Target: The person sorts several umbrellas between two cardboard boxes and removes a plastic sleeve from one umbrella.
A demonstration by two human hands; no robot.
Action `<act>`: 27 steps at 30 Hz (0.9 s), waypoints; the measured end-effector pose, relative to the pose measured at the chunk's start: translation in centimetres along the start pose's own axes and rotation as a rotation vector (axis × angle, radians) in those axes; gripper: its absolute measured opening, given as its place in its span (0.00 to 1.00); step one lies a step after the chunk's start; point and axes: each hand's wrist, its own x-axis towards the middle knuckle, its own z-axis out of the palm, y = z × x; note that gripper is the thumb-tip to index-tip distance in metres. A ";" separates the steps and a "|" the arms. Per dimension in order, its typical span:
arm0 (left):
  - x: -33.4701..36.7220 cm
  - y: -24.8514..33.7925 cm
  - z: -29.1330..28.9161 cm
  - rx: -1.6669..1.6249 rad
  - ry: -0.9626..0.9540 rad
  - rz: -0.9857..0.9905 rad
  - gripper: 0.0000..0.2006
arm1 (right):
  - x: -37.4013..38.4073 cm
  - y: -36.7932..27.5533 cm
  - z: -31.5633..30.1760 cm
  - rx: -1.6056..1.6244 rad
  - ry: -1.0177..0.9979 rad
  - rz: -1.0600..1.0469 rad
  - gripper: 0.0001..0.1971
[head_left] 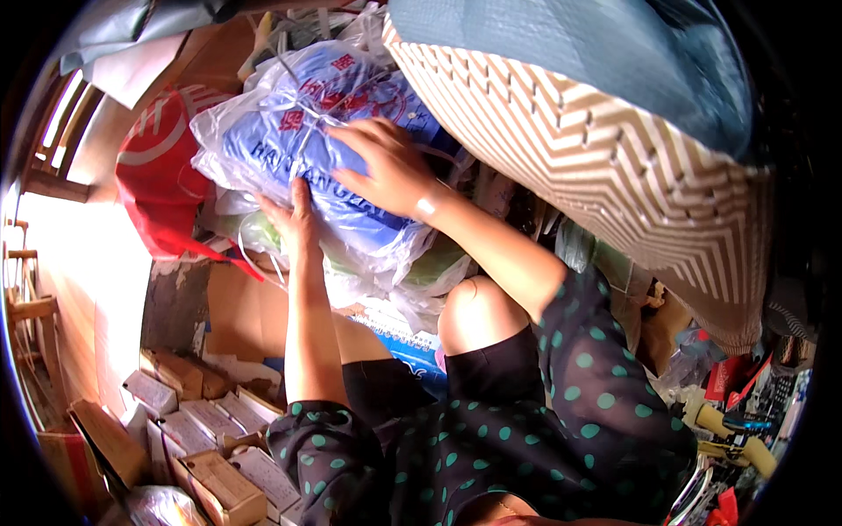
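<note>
A bulky blue printed bag [272, 145] wrapped in clear plastic lies in front of me, tied across its top with thin white string. My right hand [386, 167] rests on its upper side, fingers spread near where the strings cross. Against the bag's near left side sits my left hand [294, 219], thumb pointing up and fingers apart; part of it is turned away. Neither hand shows anything gripped. Below the blue bag, clear plastic [395, 285] covers something green.
At left stands a red bag [162, 167]. Several small cardboard boxes [219, 478] crowd the lower left. A large brown-and-white zigzag woven bag [596, 167] with a blue-grey top looms at upper right. Mixed small items, including yellowish rolls [759, 456], pile up at lower right.
</note>
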 end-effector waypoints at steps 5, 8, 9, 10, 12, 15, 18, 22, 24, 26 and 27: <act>1.5 -0.7 -1.3 0.062 0.034 -0.005 0.49 | -18.4 0.3 -7.0 -0.170 -0.028 0.231 0.20; -0.2 1.5 -0.5 0.067 0.044 0.005 0.49 | -32.2 4.3 -10.3 -0.062 0.066 0.833 0.20; -0.6 2.2 -0.6 0.107 0.038 -0.004 0.48 | -36.3 5.8 -11.5 -0.027 0.011 0.976 0.21; -1.3 2.4 -0.8 0.133 0.043 0.024 0.46 | -39.2 7.3 -11.8 0.034 -0.015 1.076 0.21; -2.5 1.7 -2.4 0.166 0.069 0.112 0.45 | -37.0 6.2 -10.3 0.177 -0.039 1.034 0.21; -6.0 1.4 -3.2 0.268 0.099 0.237 0.41 | -34.8 8.3 -6.8 0.303 0.023 1.091 0.27; -7.0 4.3 -2.9 0.177 0.050 0.533 0.35 | -37.8 14.6 -7.3 0.243 0.183 1.266 0.17; -6.8 6.8 -9.7 0.011 0.000 0.638 0.26 | -36.6 12.2 -4.5 0.456 0.212 1.502 0.14; -7.4 7.7 -10.9 0.060 -0.094 0.491 0.23 | -38.0 12.0 -4.1 -0.012 0.215 1.262 0.19; -8.5 8.5 -11.0 0.021 -0.126 0.449 0.22 | -38.7 11.7 -2.9 -0.378 0.327 0.981 0.26; -8.4 7.7 -12.1 0.069 -0.137 0.478 0.21 | -36.5 9.5 -2.6 -0.465 0.198 1.006 0.26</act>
